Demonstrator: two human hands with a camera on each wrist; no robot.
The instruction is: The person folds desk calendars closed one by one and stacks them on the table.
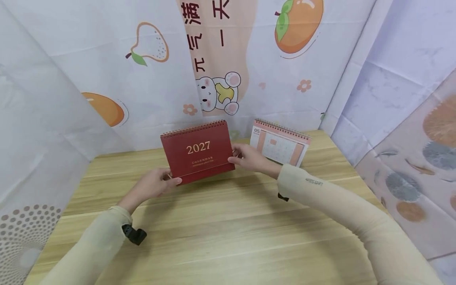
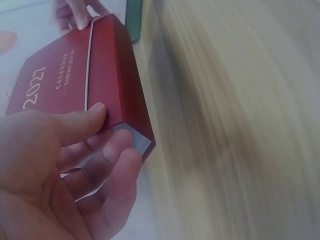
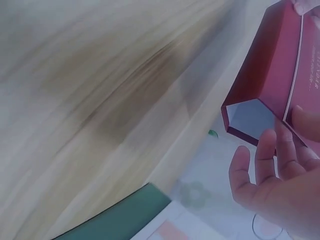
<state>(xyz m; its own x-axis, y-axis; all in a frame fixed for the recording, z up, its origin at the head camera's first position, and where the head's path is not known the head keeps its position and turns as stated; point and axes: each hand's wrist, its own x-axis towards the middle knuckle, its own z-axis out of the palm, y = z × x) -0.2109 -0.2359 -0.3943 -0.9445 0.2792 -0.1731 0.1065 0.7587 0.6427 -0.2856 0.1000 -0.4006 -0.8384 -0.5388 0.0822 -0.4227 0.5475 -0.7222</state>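
A red desk calendar (image 1: 199,152) with gold "2027" lettering and a spiral binding along its top is held between both hands, upright and slightly tilted. My left hand (image 1: 151,186) grips its lower left corner, thumb on the front cover and fingers at the open side end, as the left wrist view shows. At the right edge, my right hand (image 1: 251,158) pinches the calendar with the thumb in front and fingers behind. The base strip (image 2: 120,65) is folded into a hollow stand. Shadow lies on the table beneath it.
A white and pink desk calendar (image 1: 279,144) marked "05" stands at the back right, close behind the right hand; its green base (image 3: 120,215) shows in the right wrist view. The wooden table (image 1: 221,229) meets a printed cloth backdrop (image 1: 153,99) at the back.
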